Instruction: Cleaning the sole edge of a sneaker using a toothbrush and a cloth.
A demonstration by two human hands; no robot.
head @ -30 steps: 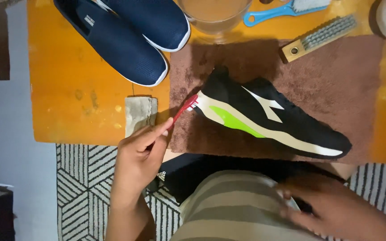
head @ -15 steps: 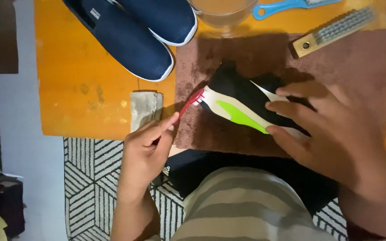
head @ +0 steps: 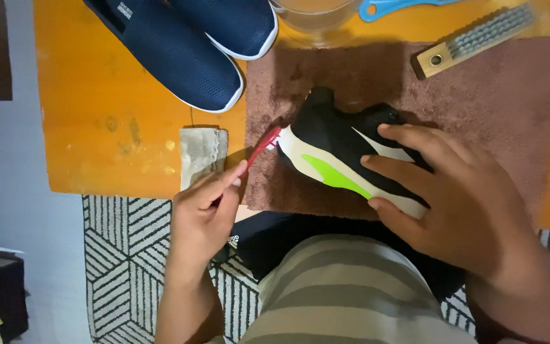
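A black sneaker (head: 335,137) with a white sole and a green patch lies on its side on a brown towel (head: 498,108). My right hand (head: 453,197) is spread over the sneaker's middle and front and holds it down. My left hand (head: 202,213) grips a red toothbrush (head: 263,148), whose head touches the white sole at the sneaker's heel end. Most of the toothbrush's handle is hidden in my fingers.
Two navy slip-on shoes (head: 186,51) lie at the back left of the orange table (head: 103,102). A folded grey cloth (head: 202,150) lies by my left hand. A clear bowl (head: 316,16), a blue brush (head: 389,7) and a wooden scrub brush (head: 479,38) stand behind the towel.
My right hand rose from my lap and came down on the sneaker, covering its front. The sneaker's heel now stands higher. My left hand keeps the toothbrush at the heel.
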